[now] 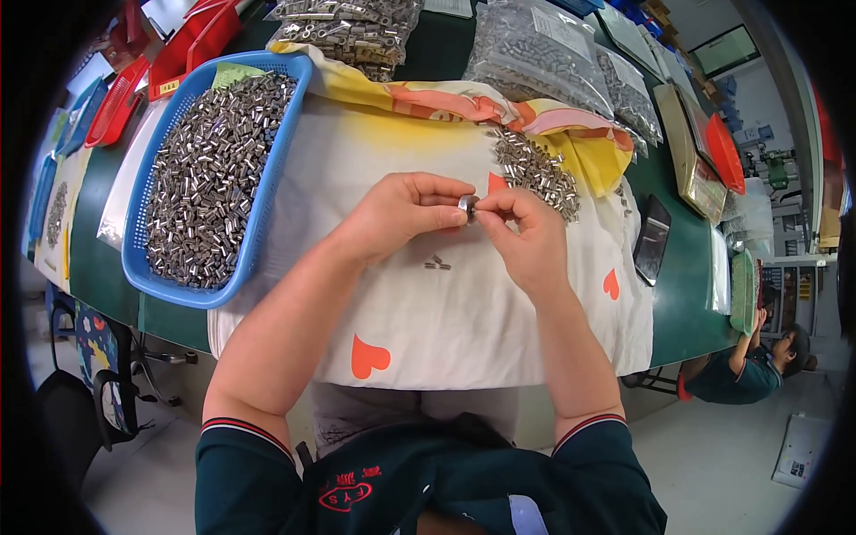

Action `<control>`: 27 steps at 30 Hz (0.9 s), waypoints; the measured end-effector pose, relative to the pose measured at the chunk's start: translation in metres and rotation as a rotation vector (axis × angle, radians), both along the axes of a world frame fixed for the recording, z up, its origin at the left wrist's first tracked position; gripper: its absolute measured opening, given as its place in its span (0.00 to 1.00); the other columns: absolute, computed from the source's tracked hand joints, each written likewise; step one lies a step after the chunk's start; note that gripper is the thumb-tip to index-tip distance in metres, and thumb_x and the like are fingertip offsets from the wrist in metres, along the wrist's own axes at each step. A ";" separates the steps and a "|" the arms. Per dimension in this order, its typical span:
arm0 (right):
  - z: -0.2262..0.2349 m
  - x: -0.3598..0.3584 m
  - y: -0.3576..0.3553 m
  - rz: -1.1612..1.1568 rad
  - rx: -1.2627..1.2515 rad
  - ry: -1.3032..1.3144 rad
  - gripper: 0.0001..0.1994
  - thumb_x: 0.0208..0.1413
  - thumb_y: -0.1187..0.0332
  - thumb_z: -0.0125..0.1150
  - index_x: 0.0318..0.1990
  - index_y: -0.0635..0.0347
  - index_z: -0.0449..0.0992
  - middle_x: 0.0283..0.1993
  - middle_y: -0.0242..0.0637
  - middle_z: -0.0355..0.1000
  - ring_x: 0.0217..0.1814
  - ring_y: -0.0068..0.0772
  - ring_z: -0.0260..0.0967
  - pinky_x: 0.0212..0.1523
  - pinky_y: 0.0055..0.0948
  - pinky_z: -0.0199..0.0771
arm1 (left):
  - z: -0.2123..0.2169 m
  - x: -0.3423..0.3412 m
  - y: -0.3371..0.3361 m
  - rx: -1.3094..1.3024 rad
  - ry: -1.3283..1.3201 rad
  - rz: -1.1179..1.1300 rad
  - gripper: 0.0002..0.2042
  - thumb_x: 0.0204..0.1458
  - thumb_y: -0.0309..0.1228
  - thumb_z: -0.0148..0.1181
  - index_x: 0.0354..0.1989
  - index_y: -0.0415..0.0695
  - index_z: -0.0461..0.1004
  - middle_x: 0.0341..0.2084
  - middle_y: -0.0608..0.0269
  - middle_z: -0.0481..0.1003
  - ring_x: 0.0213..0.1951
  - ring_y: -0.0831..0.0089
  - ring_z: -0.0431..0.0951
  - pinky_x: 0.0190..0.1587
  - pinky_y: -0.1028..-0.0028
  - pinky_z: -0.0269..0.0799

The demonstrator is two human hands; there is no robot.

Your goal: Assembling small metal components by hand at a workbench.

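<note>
Over the cloth-covered table, my left hand [399, 210] pinches a small round metal piece [465, 205] between thumb and fingers. My right hand [528, 234] meets it from the other side, thumb and forefinger closed together at the piece; whatever they grip is too small to make out. Just below the hands a few short metal cylinders [437, 263] lie on the white cloth [481, 330]. Behind my right hand spreads a pile of similar short metal cylinders [537, 171].
A blue basket [287, 152] full of small metal cylinders stands at left. Clear bags of metal parts [535, 49] sit at the back. A phone [653, 239] lies on the green table [682, 308] at right. Another person [736, 374] sits at the far right.
</note>
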State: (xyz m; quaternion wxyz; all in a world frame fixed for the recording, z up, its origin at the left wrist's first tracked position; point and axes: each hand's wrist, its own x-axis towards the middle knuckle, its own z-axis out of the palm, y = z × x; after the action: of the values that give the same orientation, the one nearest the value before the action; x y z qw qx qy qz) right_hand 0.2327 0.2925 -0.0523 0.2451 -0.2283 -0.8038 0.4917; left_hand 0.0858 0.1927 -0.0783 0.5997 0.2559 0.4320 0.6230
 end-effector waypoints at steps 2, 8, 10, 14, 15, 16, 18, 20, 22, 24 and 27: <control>0.000 -0.002 -0.002 0.005 0.217 -0.014 0.04 0.43 0.79 0.55 0.30 0.63 0.72 0.27 0.34 0.70 0.27 0.23 0.66 0.29 0.21 0.66 | 0.002 0.001 0.000 -0.050 0.142 0.013 0.15 0.46 0.19 0.54 0.44 0.34 0.68 0.34 0.59 0.74 0.36 0.78 0.73 0.42 0.81 0.69; 0.001 0.001 -0.005 0.009 0.297 0.018 0.05 0.42 0.78 0.56 0.29 0.63 0.72 0.26 0.35 0.69 0.26 0.26 0.66 0.25 0.23 0.64 | 0.002 0.002 0.001 -0.049 0.191 -0.011 0.15 0.46 0.19 0.54 0.44 0.35 0.68 0.34 0.60 0.74 0.36 0.79 0.73 0.41 0.81 0.69; 0.004 0.005 -0.006 0.005 0.200 -0.065 0.05 0.42 0.78 0.57 0.30 0.63 0.72 0.26 0.33 0.69 0.26 0.23 0.65 0.26 0.21 0.64 | 0.003 0.003 -0.001 -0.049 0.161 -0.022 0.14 0.45 0.19 0.55 0.43 0.34 0.69 0.33 0.61 0.74 0.35 0.80 0.73 0.40 0.82 0.69; 0.004 0.015 0.003 0.043 -0.097 -0.135 0.05 0.43 0.76 0.57 0.30 0.64 0.73 0.26 0.30 0.69 0.25 0.19 0.63 0.26 0.20 0.64 | 0.004 0.006 0.000 -0.084 0.172 -0.096 0.14 0.44 0.20 0.57 0.42 0.34 0.70 0.32 0.62 0.74 0.34 0.81 0.73 0.38 0.82 0.69; 0.004 0.012 0.001 0.002 -0.118 -0.145 0.04 0.44 0.75 0.57 0.30 0.63 0.73 0.25 0.29 0.69 0.25 0.17 0.62 0.27 0.18 0.64 | 0.003 0.006 -0.001 -0.082 0.172 -0.099 0.14 0.44 0.20 0.57 0.42 0.34 0.70 0.32 0.62 0.74 0.34 0.81 0.73 0.38 0.82 0.69; 0.005 0.010 0.000 -0.038 -0.140 -0.154 0.04 0.45 0.74 0.57 0.30 0.63 0.73 0.25 0.27 0.68 0.25 0.15 0.61 0.27 0.17 0.63 | 0.001 0.005 -0.001 -0.069 0.163 -0.100 0.14 0.44 0.21 0.58 0.42 0.34 0.70 0.32 0.62 0.74 0.33 0.81 0.73 0.37 0.82 0.69; 0.010 0.007 0.011 -0.079 -0.067 -0.219 0.04 0.44 0.73 0.58 0.29 0.63 0.73 0.25 0.30 0.69 0.26 0.18 0.62 0.28 0.19 0.64 | 0.000 0.003 -0.003 -0.061 0.156 -0.093 0.14 0.43 0.21 0.58 0.41 0.34 0.70 0.32 0.62 0.74 0.33 0.81 0.73 0.37 0.82 0.69; 0.009 0.005 0.031 -0.126 0.011 -0.295 0.05 0.44 0.72 0.58 0.28 0.63 0.73 0.24 0.32 0.69 0.26 0.21 0.64 0.29 0.22 0.65 | 0.001 0.004 -0.001 -0.080 0.205 -0.131 0.14 0.43 0.22 0.59 0.41 0.34 0.71 0.32 0.63 0.74 0.33 0.82 0.73 0.37 0.83 0.69; -0.001 0.000 0.049 -0.194 0.510 -0.423 0.05 0.42 0.71 0.58 0.26 0.62 0.73 0.24 0.38 0.69 0.28 0.33 0.67 0.32 0.29 0.66 | 0.006 0.003 -0.002 -0.073 0.238 -0.183 0.14 0.43 0.22 0.59 0.41 0.35 0.71 0.32 0.64 0.74 0.33 0.83 0.72 0.37 0.83 0.69; -0.006 -0.007 0.050 -0.171 0.584 -0.472 0.05 0.41 0.71 0.58 0.25 0.62 0.72 0.25 0.40 0.69 0.29 0.37 0.67 0.33 0.33 0.66 | 0.011 0.002 -0.004 -0.068 0.273 -0.228 0.14 0.43 0.23 0.60 0.41 0.35 0.71 0.32 0.64 0.74 0.33 0.83 0.72 0.36 0.83 0.69; -0.013 -0.010 0.049 -0.146 0.673 -0.520 0.05 0.41 0.70 0.57 0.23 0.62 0.72 0.25 0.42 0.69 0.31 0.42 0.67 0.34 0.36 0.66 | 0.012 0.001 -0.005 -0.051 0.240 -0.256 0.14 0.43 0.23 0.60 0.41 0.36 0.71 0.32 0.66 0.74 0.33 0.85 0.72 0.36 0.83 0.69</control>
State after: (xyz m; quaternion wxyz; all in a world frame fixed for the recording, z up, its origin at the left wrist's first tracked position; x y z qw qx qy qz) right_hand 0.2224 0.3416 -0.0649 0.1290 -0.3082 -0.9361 0.1099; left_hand 0.0871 0.1873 -0.0664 0.6245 0.3660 0.4801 0.4956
